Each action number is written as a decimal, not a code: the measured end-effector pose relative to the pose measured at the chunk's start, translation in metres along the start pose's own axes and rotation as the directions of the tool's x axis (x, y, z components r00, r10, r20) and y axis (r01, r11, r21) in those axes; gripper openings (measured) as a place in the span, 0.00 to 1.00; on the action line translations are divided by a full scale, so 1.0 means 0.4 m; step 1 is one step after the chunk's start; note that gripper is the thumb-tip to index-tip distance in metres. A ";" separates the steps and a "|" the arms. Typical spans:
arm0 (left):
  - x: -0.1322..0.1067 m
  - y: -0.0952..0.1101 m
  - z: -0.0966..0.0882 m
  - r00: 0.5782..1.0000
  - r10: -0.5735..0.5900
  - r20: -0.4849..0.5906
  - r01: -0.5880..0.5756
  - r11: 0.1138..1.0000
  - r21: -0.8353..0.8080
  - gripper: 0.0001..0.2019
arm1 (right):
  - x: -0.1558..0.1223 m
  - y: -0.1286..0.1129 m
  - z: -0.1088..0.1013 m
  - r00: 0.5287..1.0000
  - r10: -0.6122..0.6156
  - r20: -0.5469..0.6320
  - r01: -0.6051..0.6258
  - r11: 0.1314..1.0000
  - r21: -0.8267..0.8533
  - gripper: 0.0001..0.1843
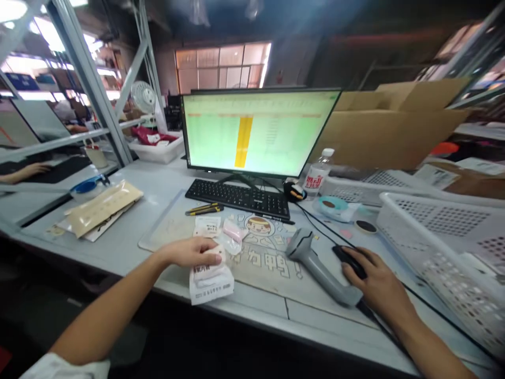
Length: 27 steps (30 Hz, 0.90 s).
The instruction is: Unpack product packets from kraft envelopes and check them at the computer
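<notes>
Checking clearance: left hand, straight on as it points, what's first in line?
The left hand rests on a white printed packet. Straight on, probably the clear plastic wrap beside a pink item comes first, though depth is hard to judge from this view.

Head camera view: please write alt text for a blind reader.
A person's left hand rests on a white packet on a desk mat; the right hand holds a black mouse beside a grey barcode scanner. A monitor shows a green spreadsheet.
</notes>
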State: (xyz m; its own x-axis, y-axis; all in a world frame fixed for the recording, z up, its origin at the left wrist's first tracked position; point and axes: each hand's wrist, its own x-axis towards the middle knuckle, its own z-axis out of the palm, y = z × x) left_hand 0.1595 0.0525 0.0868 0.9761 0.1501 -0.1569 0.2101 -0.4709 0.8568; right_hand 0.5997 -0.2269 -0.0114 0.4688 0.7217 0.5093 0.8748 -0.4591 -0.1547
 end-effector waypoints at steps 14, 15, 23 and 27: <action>0.038 -0.156 0.089 0.899 -0.025 -0.437 0.029 1.000 0.002 0.15 | 0.009 0.061 0.042 1.000 -0.004 0.001 0.004 0.997 0.078 0.35; 0.038 -0.154 0.089 0.897 -0.025 -0.442 0.032 0.999 0.009 0.15 | 0.010 0.066 0.046 1.000 -0.004 0.001 0.004 0.997 0.080 0.35; 0.038 -0.165 0.092 0.890 -0.032 -0.454 0.050 0.998 0.028 0.16 | 0.010 0.080 0.052 0.998 0.016 0.056 -0.020 0.997 0.077 0.35; 0.040 -0.165 0.090 0.887 -0.025 -0.461 0.050 0.998 0.042 0.17 | 0.012 0.069 0.046 0.999 0.021 0.048 -0.025 0.995 0.092 0.35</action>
State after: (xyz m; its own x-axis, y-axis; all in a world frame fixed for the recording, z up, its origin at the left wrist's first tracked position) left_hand 0.1634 0.0545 0.0100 0.8352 0.5460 0.0656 0.2613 -0.4989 0.8263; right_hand 0.6283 -0.2267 -0.0287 0.4921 0.7363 0.4644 0.8703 -0.4276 -0.2443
